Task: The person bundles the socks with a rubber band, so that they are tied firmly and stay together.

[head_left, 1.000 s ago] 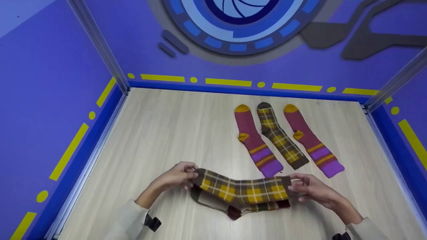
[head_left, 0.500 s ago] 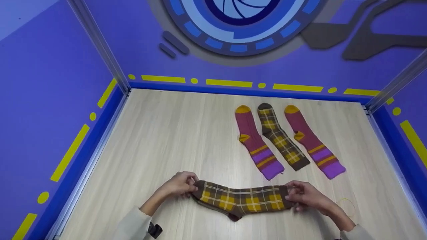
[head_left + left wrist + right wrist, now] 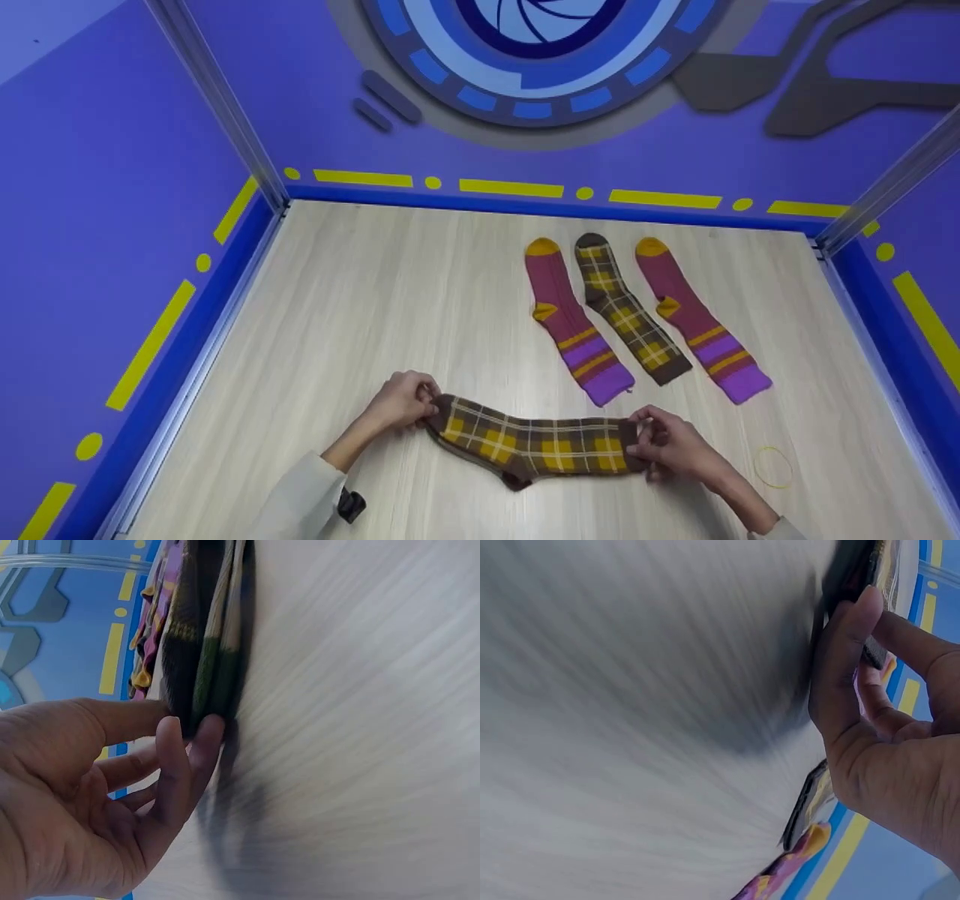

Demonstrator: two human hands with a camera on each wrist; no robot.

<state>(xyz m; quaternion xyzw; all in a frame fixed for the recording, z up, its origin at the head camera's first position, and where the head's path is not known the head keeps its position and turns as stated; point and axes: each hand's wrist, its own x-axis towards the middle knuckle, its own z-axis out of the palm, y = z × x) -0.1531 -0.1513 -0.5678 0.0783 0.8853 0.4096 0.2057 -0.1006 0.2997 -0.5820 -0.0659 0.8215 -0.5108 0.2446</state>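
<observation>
A brown-and-yellow plaid sock stack (image 3: 551, 448) stretches over the near tabletop (image 3: 360, 300), the person's left grip (image 3: 403, 401) pinching its toe end, the right grip (image 3: 670, 446) its cuff. Farther back, another plaid sock (image 3: 630, 311) lies between two maroon socks (image 3: 561, 300); a thin yellow band (image 3: 772, 448) lies near the right forearm (image 3: 739, 495).

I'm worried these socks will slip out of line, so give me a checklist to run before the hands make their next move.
1. Left hand pinches the held plaid sock at its toe: ok.
2. Right hand grips its cuff: ok.
3. Layers beneath fully covered: not ok; edges show at toe and heel.
4. Green-toed layers number of socks: cannot tell.
5. Three other socks apart from the held one: ok.
6. Rubber band apart from the socks: ok.
</observation>
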